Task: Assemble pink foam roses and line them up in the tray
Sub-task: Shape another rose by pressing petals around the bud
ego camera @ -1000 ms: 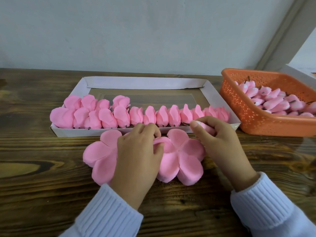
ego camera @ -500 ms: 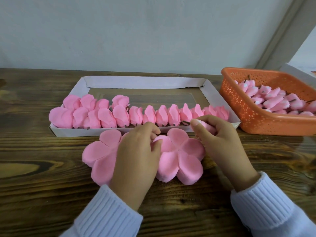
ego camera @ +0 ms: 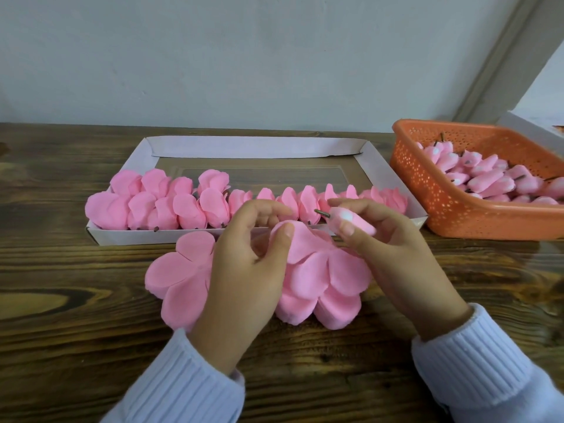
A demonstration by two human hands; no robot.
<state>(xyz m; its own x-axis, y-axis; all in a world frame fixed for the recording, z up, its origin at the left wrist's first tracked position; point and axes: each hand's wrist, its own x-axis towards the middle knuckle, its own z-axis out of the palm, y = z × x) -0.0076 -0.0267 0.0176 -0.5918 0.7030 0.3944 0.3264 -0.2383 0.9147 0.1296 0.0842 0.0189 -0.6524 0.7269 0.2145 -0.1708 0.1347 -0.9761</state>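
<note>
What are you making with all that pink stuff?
A person is making pink foam roses. The left hand pinches up a petal sheet from a pile on the wooden table, while the right hand holds a bud. A row of finished roses sits in the white tray; spare buds fill the orange basket.

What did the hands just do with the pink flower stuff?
The left hand pinched the top petal sheet and lifted its edge. The right hand raised its foam bud, stem pointing left. The tray, its roses and the orange basket stayed put.
</note>
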